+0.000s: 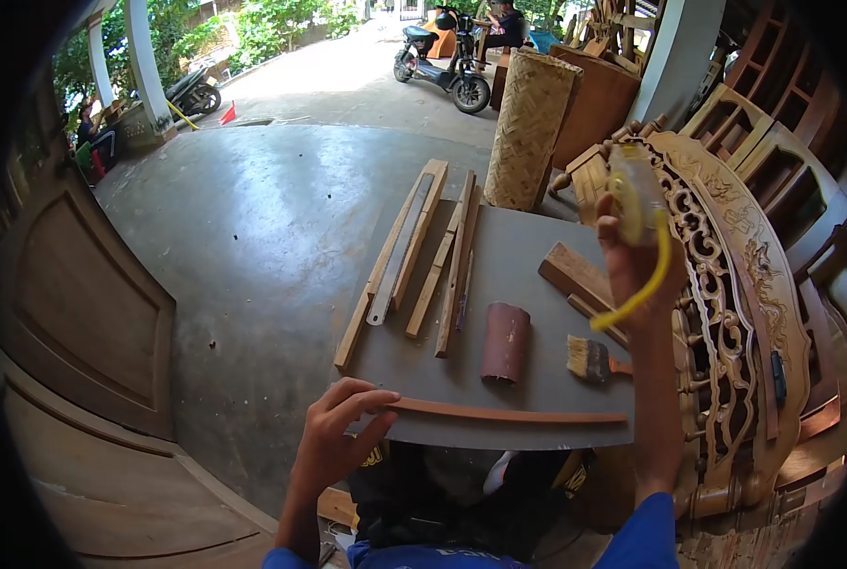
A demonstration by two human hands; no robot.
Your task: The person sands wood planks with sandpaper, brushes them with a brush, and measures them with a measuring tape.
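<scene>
My left hand (343, 417) pinches the left end of a thin wooden strip (509, 413), which lies along the near edge of the grey table (423, 365). Raised above the table's right side, my right hand (639, 251) is wrapped round a yellow and clear tape measure (637, 194), blurred by motion. A yellow band (646, 289) curves down from it past my wrist. Below that hand lie a paintbrush (589, 358) and a wooden block (575, 275). A rolled piece of reddish-brown sandpaper (506, 343) sits near the middle of the table.
A metal ruler (402, 251) and several wooden sticks (456, 275) lie on the table's far left. Behind it stands a woven bamboo roll (532, 128). A carved wooden panel (727, 284) is close on the right, wooden doors (101, 294) on the left. A scooter (442, 62) is parked beyond.
</scene>
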